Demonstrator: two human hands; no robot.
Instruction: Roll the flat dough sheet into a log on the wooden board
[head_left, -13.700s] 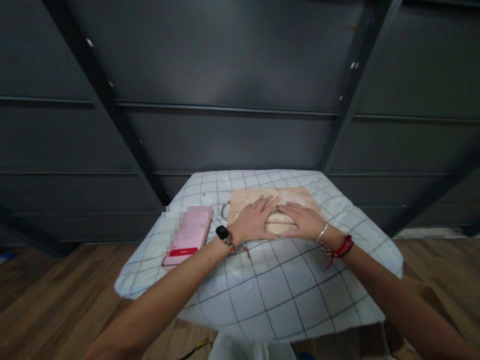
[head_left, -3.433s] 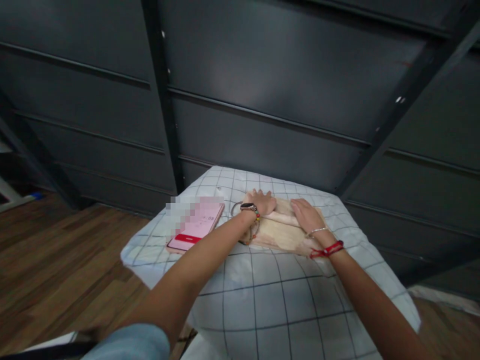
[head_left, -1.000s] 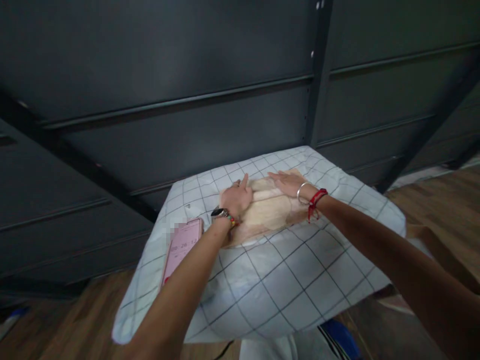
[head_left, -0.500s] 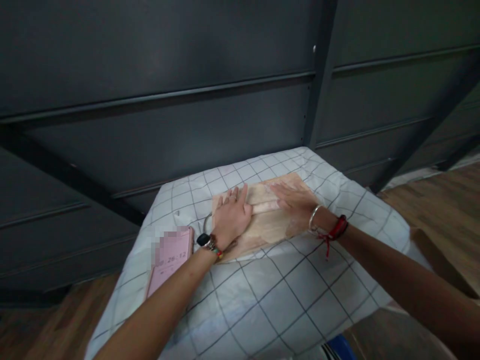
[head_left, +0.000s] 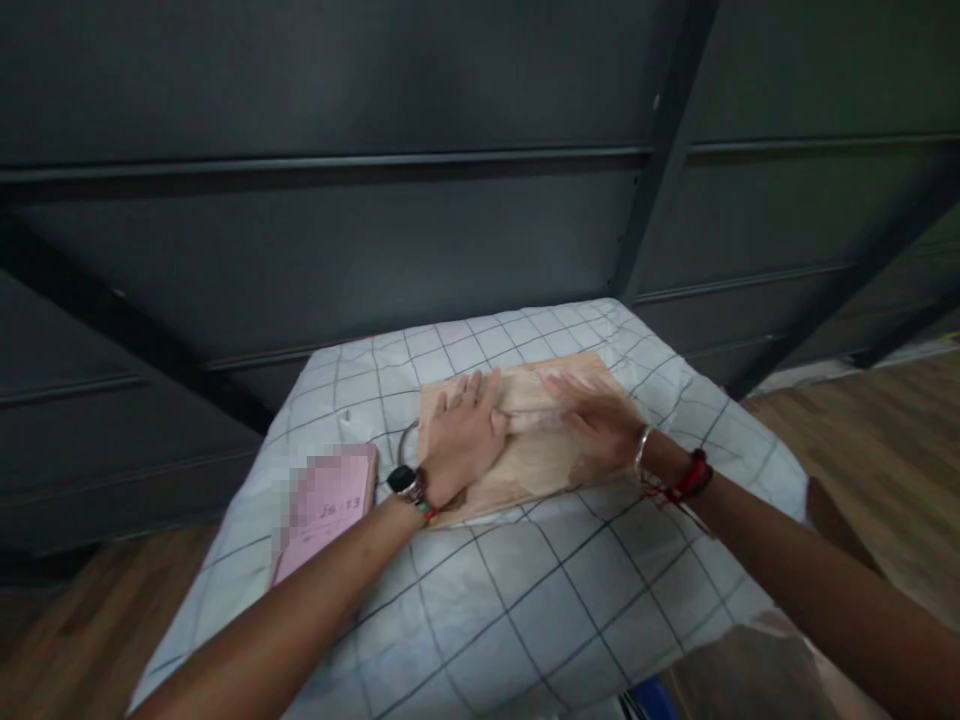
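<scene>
Dough roll (head_left: 531, 421): lying across the middle of the wooden board (head_left: 529, 475), its visible stretch running between the two hands, roughly from nine o'clock to three – both ends are hiding under the hands.
Left hand (head_left: 465, 440): resting palm-down at nine o'clock of the board, fingers spreading and pointing toward twelve, thumb side touching the roll; the hand is staying flat rather than curling into a grip.
Right hand (head_left: 600, 420): showing some blur at three o'clock, fingers spreading wide and pointing toward ten, reaching over the roll's other end; how firmly the palm is pressing, I cannot tell.
Left wrist: wearing a dark-faced watch (head_left: 405, 482) and a beaded bracelet (head_left: 427, 512).
Right wrist: carrying a silver bangle (head_left: 643, 450) and a red bracelet (head_left: 696, 474) with trailing threads.
Metal ring (head_left: 406, 442): sticking out from the board's edge at nine o'clock, near the watch.
Phone (head_left: 330, 515): lying at eight o'clock of the board – its pink screen is showing digits, partly pixelated.
Checked cloth (head_left: 510, 620): spreading under board and phone.
Dark panels (head_left: 450, 240): standing at twelve o'clock, beyond the cloth.
</scene>
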